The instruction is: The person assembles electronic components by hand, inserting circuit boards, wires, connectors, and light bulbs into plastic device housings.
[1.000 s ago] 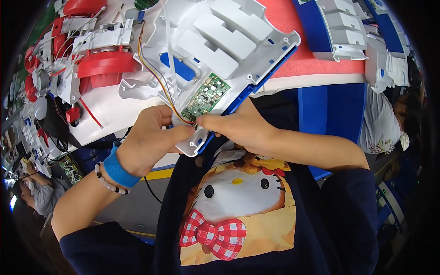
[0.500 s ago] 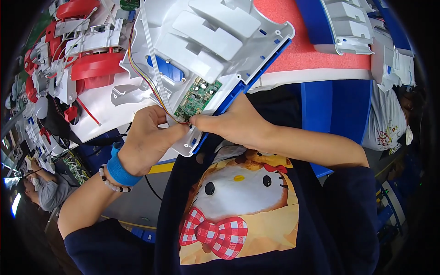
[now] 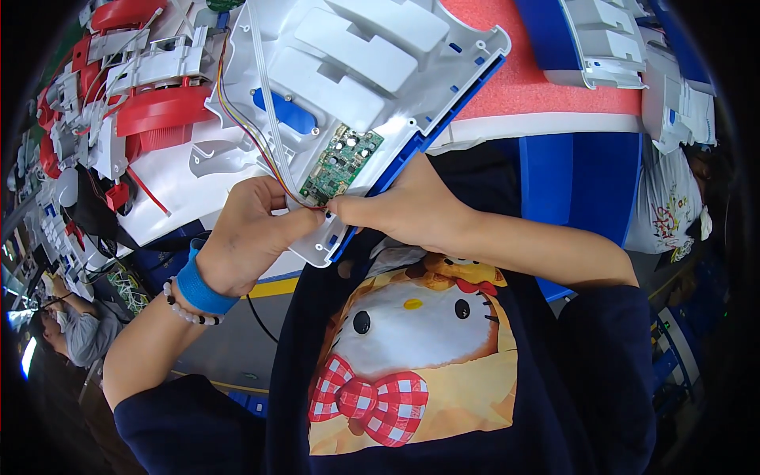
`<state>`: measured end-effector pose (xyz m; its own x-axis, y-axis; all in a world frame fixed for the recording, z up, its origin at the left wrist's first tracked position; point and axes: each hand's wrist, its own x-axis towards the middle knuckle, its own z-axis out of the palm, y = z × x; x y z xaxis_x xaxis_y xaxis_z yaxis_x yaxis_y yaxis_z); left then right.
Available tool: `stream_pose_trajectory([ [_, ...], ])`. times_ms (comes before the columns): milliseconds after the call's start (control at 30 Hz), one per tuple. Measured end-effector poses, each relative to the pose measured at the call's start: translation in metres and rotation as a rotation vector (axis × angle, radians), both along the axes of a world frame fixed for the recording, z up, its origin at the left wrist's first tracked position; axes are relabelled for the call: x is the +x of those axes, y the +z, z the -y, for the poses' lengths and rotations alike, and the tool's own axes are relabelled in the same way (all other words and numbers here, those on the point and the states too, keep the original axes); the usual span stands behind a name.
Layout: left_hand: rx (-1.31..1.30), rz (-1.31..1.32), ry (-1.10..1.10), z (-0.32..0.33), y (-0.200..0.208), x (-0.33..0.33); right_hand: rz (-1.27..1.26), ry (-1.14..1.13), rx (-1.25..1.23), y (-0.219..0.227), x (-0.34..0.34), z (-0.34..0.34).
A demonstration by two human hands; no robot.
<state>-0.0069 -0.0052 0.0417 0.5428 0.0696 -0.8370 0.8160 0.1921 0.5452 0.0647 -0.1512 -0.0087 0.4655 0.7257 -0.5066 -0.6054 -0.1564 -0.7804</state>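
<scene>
A white plastic housing [image 3: 400, 127] with a blue outer edge lies tilted before me, its inner side up. Fixed inside it is a green circuit board [image 3: 342, 165], and a blue plate sits close by. A thin multicoloured cable [image 3: 252, 133] runs down to the board's near end. There my left hand [image 3: 255, 236] is closed, thumb and fingers pinching the cable's end. My right hand [image 3: 404, 202] grips the housing's blue edge, its thumb tip at the same end of the board and its other fingers hidden underneath. The thumbs nearly meet and partly hide the cable's plug.
Red and white assemblies [image 3: 162, 111] with loose wires crowd the table's left. A pink foam mat [image 3: 522, 87] lies under the housing's far side; similar white and blue housings [image 3: 606, 47] stand at right. A blue bin [image 3: 582, 182] is beside my right arm. Another person [image 3: 87, 324] sits far left.
Both thumbs stay at the cable's end on the board. The housing and my left hand have shifted very slightly left and up in the picture.
</scene>
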Motion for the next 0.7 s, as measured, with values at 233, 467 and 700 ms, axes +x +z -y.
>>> stream_pose_trajectory([
  [233,0.011,0.015,-0.013,-0.001,-0.006,-0.002,0.038,-0.109,0.071,-0.001,-0.001,-0.002],
  [467,-0.137,0.015,-0.065,0.0,0.001,-0.002,-0.201,0.074,-0.036,0.011,0.005,0.012],
  [700,-0.122,0.221,-0.119,-0.007,-0.004,-0.008,-0.17,-0.094,0.021,0.017,-0.013,0.014],
])
